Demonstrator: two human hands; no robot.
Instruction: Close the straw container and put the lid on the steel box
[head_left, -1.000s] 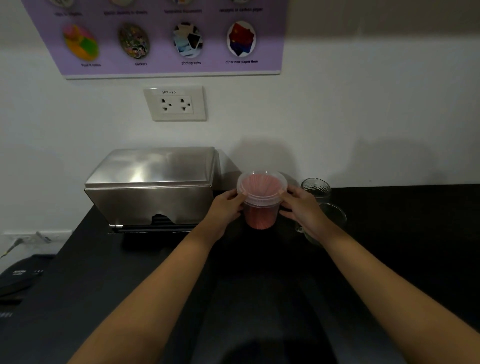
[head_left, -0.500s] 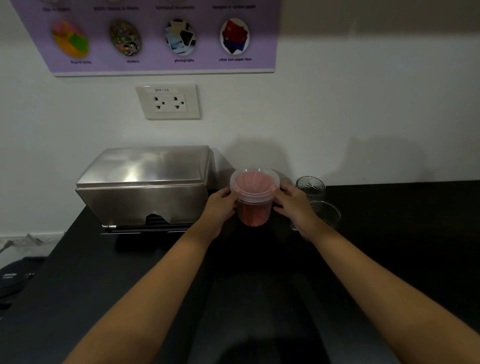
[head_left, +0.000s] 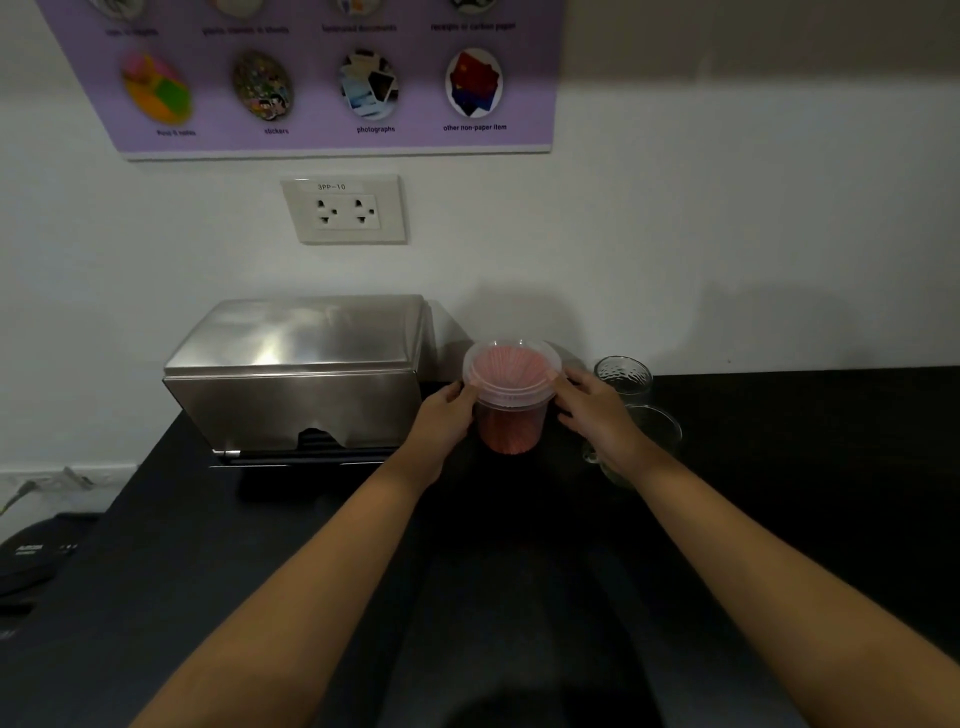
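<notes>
At the centre of the frame, just right of the steel box (head_left: 301, 374), the straw container (head_left: 511, 397) stands on the black counter (head_left: 779, 493), a clear plastic tub packed with pink straws. A clear lid (head_left: 511, 364) sits across its mouth, and both hands work at its rim: the left hand (head_left: 447, 410) curls against the left side with fingers pressed to the lid's edge, and the right hand (head_left: 592, 410) does the same on the right side, its thumb on top of the rim. Whether the lid has snapped fully home cannot be told from this view, so closing the container looks to be the step in hand and close to done. The steel box, at the left centre of the frame against the wall, already carries a sloped steel cover flush on top, so that part of the task looks finished, though the pictures do not settle it. Behind and beside the right hand stand clear glasses (head_left: 623, 374), near enough to be knocked when the hand draws back. The counter is dark and matte, dimly lit; behind it rises a plain white wall with a double socket (head_left: 345, 210) above the box and a purple poster (head_left: 322, 78) across the upper left of the frame.
</notes>
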